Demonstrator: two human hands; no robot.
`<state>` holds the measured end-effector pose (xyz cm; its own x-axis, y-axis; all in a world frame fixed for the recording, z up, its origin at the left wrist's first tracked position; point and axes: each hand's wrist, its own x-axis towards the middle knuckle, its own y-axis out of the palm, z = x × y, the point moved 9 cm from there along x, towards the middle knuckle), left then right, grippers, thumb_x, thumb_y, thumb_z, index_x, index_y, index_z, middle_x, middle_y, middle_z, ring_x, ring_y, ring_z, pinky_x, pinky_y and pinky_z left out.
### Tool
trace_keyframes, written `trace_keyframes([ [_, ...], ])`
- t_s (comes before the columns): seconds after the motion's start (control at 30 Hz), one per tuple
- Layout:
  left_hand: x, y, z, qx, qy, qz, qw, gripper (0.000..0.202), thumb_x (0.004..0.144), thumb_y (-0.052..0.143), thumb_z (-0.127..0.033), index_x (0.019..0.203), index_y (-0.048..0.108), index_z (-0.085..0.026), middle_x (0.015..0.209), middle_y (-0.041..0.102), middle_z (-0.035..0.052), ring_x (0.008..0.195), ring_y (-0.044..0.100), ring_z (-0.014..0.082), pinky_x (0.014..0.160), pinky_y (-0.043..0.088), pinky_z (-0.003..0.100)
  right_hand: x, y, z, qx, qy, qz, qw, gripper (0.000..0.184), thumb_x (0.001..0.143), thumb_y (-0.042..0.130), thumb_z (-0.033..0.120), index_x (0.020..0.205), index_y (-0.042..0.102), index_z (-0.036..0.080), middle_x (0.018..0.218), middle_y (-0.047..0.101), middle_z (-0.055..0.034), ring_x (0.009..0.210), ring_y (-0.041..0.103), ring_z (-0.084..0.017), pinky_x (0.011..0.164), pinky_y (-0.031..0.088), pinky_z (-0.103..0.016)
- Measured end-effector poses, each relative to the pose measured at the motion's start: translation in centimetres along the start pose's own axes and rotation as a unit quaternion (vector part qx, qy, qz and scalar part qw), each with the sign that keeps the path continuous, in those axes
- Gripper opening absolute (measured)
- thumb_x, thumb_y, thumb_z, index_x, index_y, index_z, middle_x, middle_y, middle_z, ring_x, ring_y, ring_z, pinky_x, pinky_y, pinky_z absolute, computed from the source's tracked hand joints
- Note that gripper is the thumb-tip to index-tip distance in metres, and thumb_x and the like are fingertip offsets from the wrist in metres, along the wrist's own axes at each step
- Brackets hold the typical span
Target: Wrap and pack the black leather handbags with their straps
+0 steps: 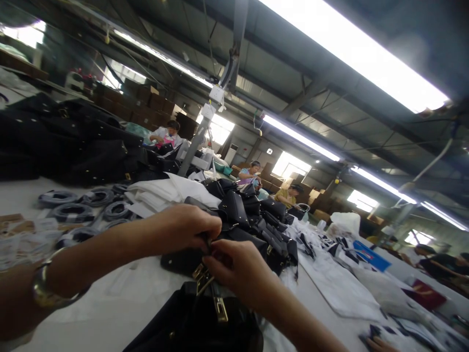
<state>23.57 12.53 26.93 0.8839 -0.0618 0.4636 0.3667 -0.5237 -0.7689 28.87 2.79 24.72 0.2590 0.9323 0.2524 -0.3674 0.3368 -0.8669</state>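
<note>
1. The left hand [198,227] has its fingers curled into a tight pinch on a small dark piece [209,241]; its shape is lost to me behind the knuckles.
2. The right hand [234,266] meets it there, thumb and fingers bent in close together. I can't tell whether its tips grip that same piece or only rest against it.
3. The black bag [190,322] is on the near side of the table [84,318], just below both hands. Its bottom is cut off, and the right wrist covers part of its top.
4. Gold fittings glint between hands and bag; a clasp [221,309] shows plainly, while those above it run together.
5. A bracelet [41,288] circles the left wrist; the lower part of that forearm is cut off.
6. Past the hands lies a heap of black bags [238,210], so jumbled that I can't count them. White sheets [166,195] lie beside it, with dark coils [98,197] to the left, some hidden by the forearm.
7. Three people sit farther back, half screened by the goods; what they handle is too small to make out.
8. At the lower right edge, someone else's hand [381,344] shows, mostly out of sight.
</note>
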Motion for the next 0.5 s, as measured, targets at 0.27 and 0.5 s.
trace_keyframes([
  [0.27, -11.5, 1.2, -2.9, -0.019, 0.005, -0.459, 0.888, 0.015, 0.086, 0.071, -0.027, 0.096, 0.075, -0.037, 0.083, 0.078, -0.0049, 0.077, 0.071, 0.018, 0.078, 0.057, 0.025, -0.6, 2.3, -5.7, 0.346, 0.112, -0.037, 0.931, 0.034, 0.089, 0.066, 0.05, 0.094, 0.069, 0.016, 0.082, 0.07, -0.002, 0.072, 0.069, -0.017, 0.07, 0.057, -0.028],
  [0.5, -8.5, 11.4, 5.7, -0.366, -0.227, -0.27, 0.861, 0.03, 0.086, 0.07, -0.051, 0.102, 0.077, -0.027, 0.1, 0.078, 0.0011, 0.092, 0.073, 0.0225, 0.076, 0.058, 0.025, -0.8, 3.2, -5.7, 0.412, 0.14, -0.033, 0.9, 0.053, 0.078, 0.076, 0.064, 0.097, 0.071, 0.015, 0.073, 0.07, -0.0019, 0.067, 0.072, -0.019, 0.073, 0.061, -0.034],
])
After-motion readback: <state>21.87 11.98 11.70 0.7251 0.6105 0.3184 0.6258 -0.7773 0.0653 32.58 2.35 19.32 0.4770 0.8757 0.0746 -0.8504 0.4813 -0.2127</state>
